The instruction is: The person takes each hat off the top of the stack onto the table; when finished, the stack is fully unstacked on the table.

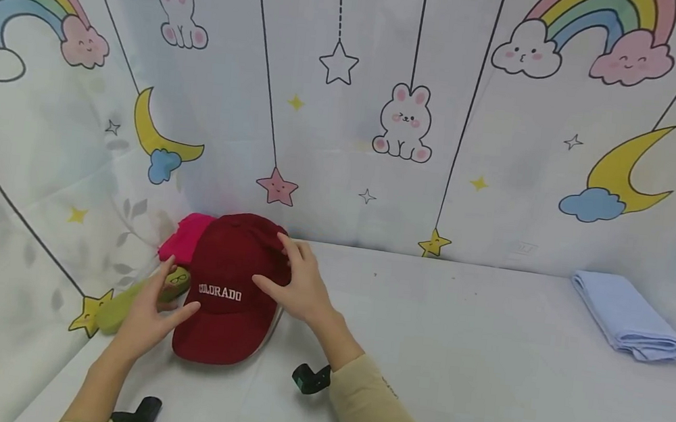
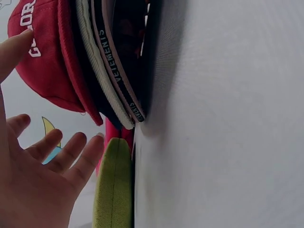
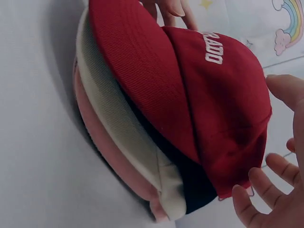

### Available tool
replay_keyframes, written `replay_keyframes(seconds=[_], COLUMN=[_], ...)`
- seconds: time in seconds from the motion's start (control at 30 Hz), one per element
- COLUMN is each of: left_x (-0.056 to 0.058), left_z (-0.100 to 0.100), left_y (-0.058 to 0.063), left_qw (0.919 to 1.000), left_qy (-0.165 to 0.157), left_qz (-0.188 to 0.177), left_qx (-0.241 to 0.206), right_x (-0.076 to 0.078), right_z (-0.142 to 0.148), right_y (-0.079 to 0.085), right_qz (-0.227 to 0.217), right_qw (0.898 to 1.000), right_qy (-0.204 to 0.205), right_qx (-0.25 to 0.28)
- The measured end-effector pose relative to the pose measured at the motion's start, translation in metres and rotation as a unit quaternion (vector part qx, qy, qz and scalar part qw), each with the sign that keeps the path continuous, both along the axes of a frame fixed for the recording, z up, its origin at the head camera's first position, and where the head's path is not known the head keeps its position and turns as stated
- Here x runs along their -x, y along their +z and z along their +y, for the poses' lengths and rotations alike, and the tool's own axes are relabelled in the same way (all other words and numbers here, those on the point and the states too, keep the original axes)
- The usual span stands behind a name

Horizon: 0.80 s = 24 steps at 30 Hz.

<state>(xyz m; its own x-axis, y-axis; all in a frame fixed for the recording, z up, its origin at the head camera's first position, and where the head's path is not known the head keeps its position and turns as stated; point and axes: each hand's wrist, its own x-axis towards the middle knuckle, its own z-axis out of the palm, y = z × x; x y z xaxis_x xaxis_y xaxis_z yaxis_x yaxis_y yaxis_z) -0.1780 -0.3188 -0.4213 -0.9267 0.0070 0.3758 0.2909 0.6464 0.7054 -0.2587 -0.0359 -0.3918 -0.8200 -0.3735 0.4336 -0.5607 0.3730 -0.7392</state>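
"What are you busy with?"

"Arranging caps, I'd judge, though I can't tell whether I'm about to grip or have let go. The red cap tops the stack, left of centre in the head view, on the worktop. Under it sit a dark cap, a cream cap and a pink cap."

"And your fingers?"

"My left fingers and right fingers are spread wide either side of it, gripping nothing. Whether a fingertip brushes the cloth, I can't tell."

"What does the next move call for?"

"Lifting would need an even squeeze from both sides; leaving it, a clean draw back without snagging."

"Any writing?"

"White COLORADO across the front of the red cap. A dark band, upper middle of the left wrist view, reads VETEMENTS. My right sleeve has small print I can't read."
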Motion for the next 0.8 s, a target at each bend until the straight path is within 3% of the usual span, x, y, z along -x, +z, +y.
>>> replay_keyframes(seconds=[0.17,0.5,0.8], left_x=[0.001,-0.001,-0.002], left_z=[-0.001,0.000,0.000], left_y=[-0.002,-0.004,-0.003], left_qw=[0.9993,0.9974,0.9933], left_qy=[0.004,-0.004,0.012], left_qz=[-0.037,-0.071,-0.111], left_qx=[0.005,0.015,0.030], right_x=[-0.005,-0.011,-0.015], right_z=[-0.005,-0.008,-0.007], right_y=[0.000,-0.003,-0.002], right_qz=[-0.014,-0.033,-0.068], right_qw=[1.000,0.999,0.996], right_qy=[0.007,0.016,0.019], right_qx=[-0.009,-0.024,-0.055])
